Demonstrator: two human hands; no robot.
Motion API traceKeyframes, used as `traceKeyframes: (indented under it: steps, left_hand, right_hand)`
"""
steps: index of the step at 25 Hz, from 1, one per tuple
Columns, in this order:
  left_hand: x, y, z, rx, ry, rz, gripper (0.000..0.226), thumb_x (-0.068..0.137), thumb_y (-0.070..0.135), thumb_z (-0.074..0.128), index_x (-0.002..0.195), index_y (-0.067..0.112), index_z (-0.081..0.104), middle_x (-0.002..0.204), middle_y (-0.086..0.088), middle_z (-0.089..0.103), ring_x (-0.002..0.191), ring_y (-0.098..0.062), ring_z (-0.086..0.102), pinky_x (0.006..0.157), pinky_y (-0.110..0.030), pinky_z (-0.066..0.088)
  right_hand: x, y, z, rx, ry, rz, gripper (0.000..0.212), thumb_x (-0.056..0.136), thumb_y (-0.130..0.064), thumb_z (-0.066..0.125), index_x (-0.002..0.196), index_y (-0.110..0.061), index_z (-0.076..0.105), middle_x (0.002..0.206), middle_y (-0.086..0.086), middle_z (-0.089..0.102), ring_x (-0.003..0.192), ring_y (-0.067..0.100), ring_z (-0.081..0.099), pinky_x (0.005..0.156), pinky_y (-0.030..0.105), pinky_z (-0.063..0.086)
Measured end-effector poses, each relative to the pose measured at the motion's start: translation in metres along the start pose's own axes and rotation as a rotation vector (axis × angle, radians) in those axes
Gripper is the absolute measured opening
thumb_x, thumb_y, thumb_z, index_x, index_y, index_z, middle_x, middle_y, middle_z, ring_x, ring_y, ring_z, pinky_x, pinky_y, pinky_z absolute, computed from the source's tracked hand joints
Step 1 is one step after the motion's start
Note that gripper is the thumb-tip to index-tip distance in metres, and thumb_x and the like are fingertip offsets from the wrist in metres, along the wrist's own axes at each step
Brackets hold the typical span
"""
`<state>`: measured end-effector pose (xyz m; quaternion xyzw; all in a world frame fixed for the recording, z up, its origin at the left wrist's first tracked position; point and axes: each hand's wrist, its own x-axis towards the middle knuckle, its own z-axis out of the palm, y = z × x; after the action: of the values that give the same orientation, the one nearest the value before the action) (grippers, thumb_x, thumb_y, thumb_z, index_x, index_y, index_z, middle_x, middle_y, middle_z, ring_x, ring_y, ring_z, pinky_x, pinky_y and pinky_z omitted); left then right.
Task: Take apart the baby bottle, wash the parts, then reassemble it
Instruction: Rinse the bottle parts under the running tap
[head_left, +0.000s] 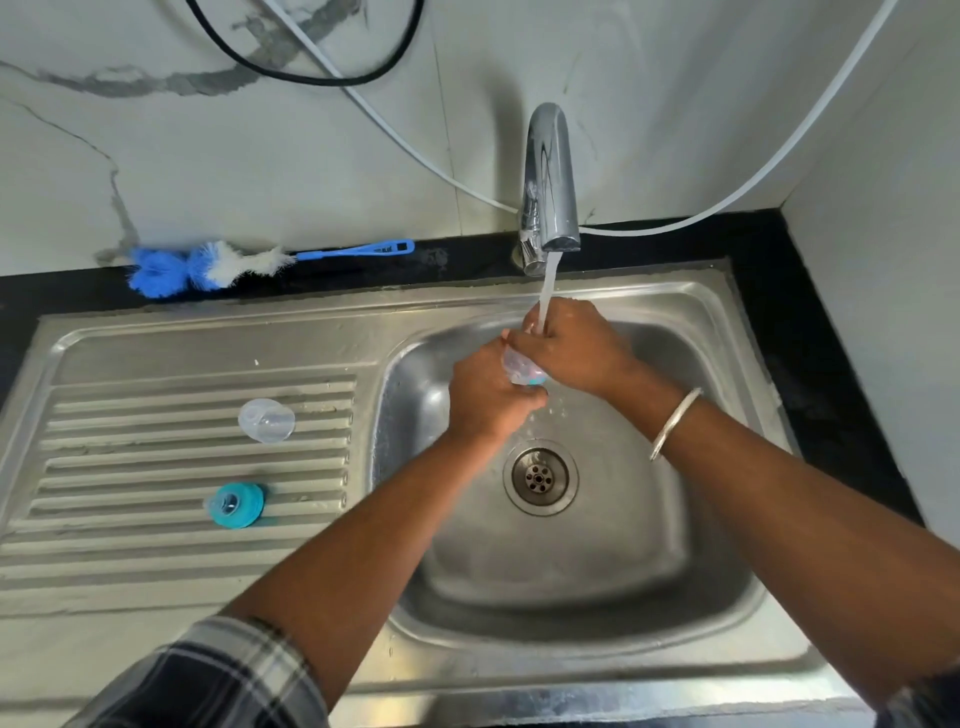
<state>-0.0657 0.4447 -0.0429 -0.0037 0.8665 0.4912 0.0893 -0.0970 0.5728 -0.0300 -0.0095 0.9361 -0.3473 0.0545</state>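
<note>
Rinsing under way: bottle body (522, 370), clear plastic with a teal patch at its lower end, is held over the basin of the steel sink (727, 332), directly beneath the tap (550, 176), in the running water (546, 283).

Position and axis: the body lies between the two hands. Its long axis appears to tilt, upper end up and away toward the stream, lower teal end down and toward the person. Most of it is hidden by fingers, so which end is the open mouth cannot be told.

Left hand (488, 400): fingers curled round the lower part of the body, gripping from below and from the left.

Right hand (574, 345): fingers curled over the upper part, gripping from above and from the right, the stream falling just at its fingertips. A metal bangle (674, 423) sits on that wrist.

Nearer hand: both touch the body; neither needs to reach.

Detached parts, on the ribbed drainboard (156, 540), well apart from the hands and to their left:
- clear cap (266, 420), lying on its side;
- teal collar (238, 504), apparently with the nipple seated in it, nearer the person.

Tool: blue and white bottle brush (218, 266) lies on the dark counter behind the drainboard, handle pointing right toward the tap. Judged nearer to the left hand, which would have to let go to fetch it.
</note>
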Motion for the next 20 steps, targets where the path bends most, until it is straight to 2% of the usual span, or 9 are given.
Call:
traceKeyframes:
  steps: [2, 5, 8, 10, 12, 15, 16, 18, 20]
  left_hand:
    - [0.001, 0.003, 0.003, -0.035, 0.071, 0.121, 0.032, 0.066, 0.007, 0.084, 0.083, 0.023, 0.062, 0.071, 0.015, 0.063, 0.061, 0.006, 0.059, 0.053, -0.003, 0.040]
    - [0.015, 0.010, -0.007, -0.335, -0.226, -0.066, 0.036, 0.058, 0.002, 0.084, 0.086, 0.020, 0.068, 0.076, 0.005, 0.070, 0.071, -0.003, 0.067, 0.067, -0.018, 0.051]
    - [0.014, 0.006, -0.004, -0.392, -0.361, -0.116, 0.050, 0.059, 0.003, 0.077, 0.105, 0.018, 0.065, 0.089, 0.000, 0.069, 0.084, -0.014, 0.067, 0.072, -0.025, 0.052]
    - [0.011, -0.002, -0.005, -0.062, -0.208, 0.001, 0.065, 0.068, 0.008, 0.077, 0.127, 0.020, 0.054, 0.095, 0.004, 0.066, 0.081, -0.010, 0.065, 0.067, -0.018, 0.051]
    - [0.008, -0.009, -0.010, 0.368, -0.059, 0.202, 0.068, 0.080, 0.024, 0.075, 0.138, 0.022, 0.040, 0.106, 0.000, 0.067, 0.085, -0.017, 0.067, 0.067, -0.023, 0.050]
    - [0.013, -0.002, -0.013, 0.418, -0.169, 0.191, 0.069, 0.087, 0.056, 0.060, 0.140, 0.031, 0.024, 0.112, -0.007, 0.069, 0.093, -0.029, 0.068, 0.073, -0.034, 0.052]
    - [0.015, 0.002, -0.013, 0.425, -0.201, 0.194, 0.068, 0.088, 0.062, 0.054, 0.141, 0.033, 0.022, 0.112, -0.007, 0.069, 0.095, -0.030, 0.068, 0.074, -0.036, 0.053]
    - [0.017, 0.008, -0.019, 0.462, -0.168, 0.252, 0.067, 0.088, 0.066, 0.050, 0.142, 0.033, 0.027, 0.110, -0.006, 0.069, 0.096, -0.028, 0.067, 0.072, -0.033, 0.050]
    - [0.018, 0.010, -0.025, 0.556, -0.110, 0.359, 0.061, 0.087, 0.062, 0.056, 0.138, 0.035, 0.037, 0.117, -0.001, 0.066, 0.099, -0.025, 0.066, 0.074, -0.034, 0.050]
  right_hand:
    - [-0.006, -0.006, 0.002, 0.051, 0.082, -0.113, 0.036, 0.088, -0.042, 0.059, 0.072, -0.010, 0.068, 0.076, 0.004, 0.063, 0.070, 0.014, 0.062, 0.066, 0.036, 0.052]
    - [-0.014, 0.004, -0.011, 0.278, 0.064, -0.270, 0.033, 0.084, -0.040, 0.066, 0.082, -0.008, 0.074, 0.087, 0.006, 0.065, 0.080, 0.017, 0.064, 0.071, 0.036, 0.053]
    - [-0.010, 0.007, -0.011, 0.274, 0.087, -0.133, 0.033, 0.084, -0.040, 0.065, 0.083, -0.007, 0.069, 0.081, 0.008, 0.067, 0.074, 0.020, 0.064, 0.067, 0.040, 0.052]
    - [-0.010, -0.005, -0.006, 0.259, 0.035, -0.093, 0.017, 0.083, -0.024, 0.062, 0.090, -0.009, 0.065, 0.085, 0.006, 0.067, 0.076, 0.017, 0.063, 0.068, 0.036, 0.052]
    - [-0.007, -0.009, -0.011, 0.256, -0.086, -0.069, 0.016, 0.082, -0.012, 0.060, 0.095, -0.007, 0.068, 0.089, 0.009, 0.069, 0.077, 0.017, 0.065, 0.071, 0.031, 0.055]
    - [0.005, -0.006, -0.033, 0.473, -0.052, 0.251, 0.015, 0.080, -0.003, 0.061, 0.087, 0.003, 0.072, 0.082, 0.021, 0.071, 0.066, 0.024, 0.069, 0.071, 0.038, 0.061]
    - [0.011, -0.005, -0.038, 0.476, -0.017, 0.284, 0.013, 0.080, -0.004, 0.062, 0.083, 0.003, 0.073, 0.078, 0.018, 0.071, 0.062, 0.021, 0.069, 0.070, 0.032, 0.061]
    - [0.021, -0.011, -0.050, 0.222, 0.115, 0.182, 0.012, 0.080, -0.012, 0.067, 0.078, -0.002, 0.073, 0.068, 0.009, 0.069, 0.057, 0.013, 0.065, 0.060, 0.009, 0.053]
    - [0.029, -0.024, -0.059, 0.017, 0.252, 0.047, 0.022, 0.077, -0.023, 0.072, 0.089, -0.004, 0.070, 0.077, 0.006, 0.070, 0.071, 0.016, 0.067, 0.062, 0.008, 0.048]
